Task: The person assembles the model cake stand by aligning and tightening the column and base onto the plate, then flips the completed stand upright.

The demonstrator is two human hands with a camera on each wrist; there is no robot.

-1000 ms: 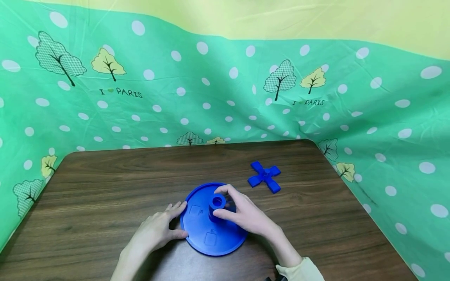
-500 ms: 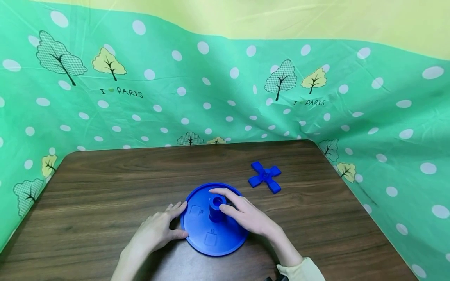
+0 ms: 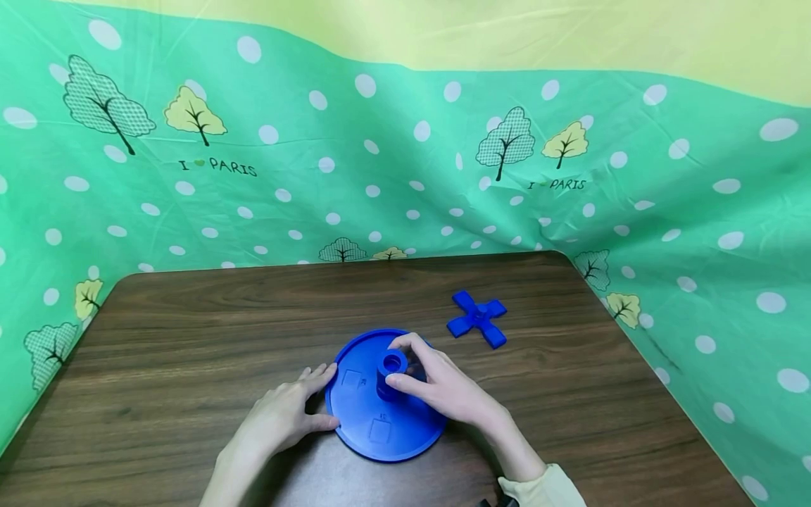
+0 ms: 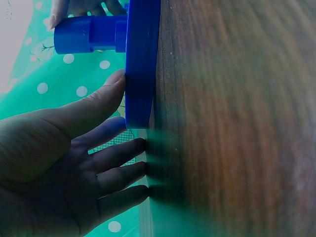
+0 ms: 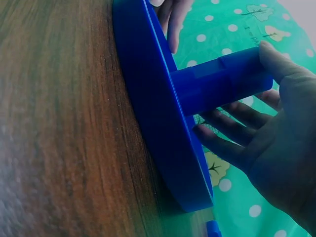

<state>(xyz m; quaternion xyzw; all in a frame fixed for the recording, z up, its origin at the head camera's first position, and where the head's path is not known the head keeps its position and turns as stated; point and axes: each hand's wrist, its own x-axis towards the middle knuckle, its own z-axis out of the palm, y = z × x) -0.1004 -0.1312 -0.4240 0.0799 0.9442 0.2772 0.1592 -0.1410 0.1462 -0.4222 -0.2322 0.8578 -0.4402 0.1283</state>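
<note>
While the left hand [image 3: 281, 414], fingers spread, touches the blue disc [image 3: 355, 419] at its rim, the right hand [image 3: 446, 386] pinches the upright blue post [image 5: 219, 81] between thumb and forefinger.

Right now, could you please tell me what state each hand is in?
Left hand: open, touching the edge of the blue disc.
Right hand: closed on the upper end of the blue post.
</note>
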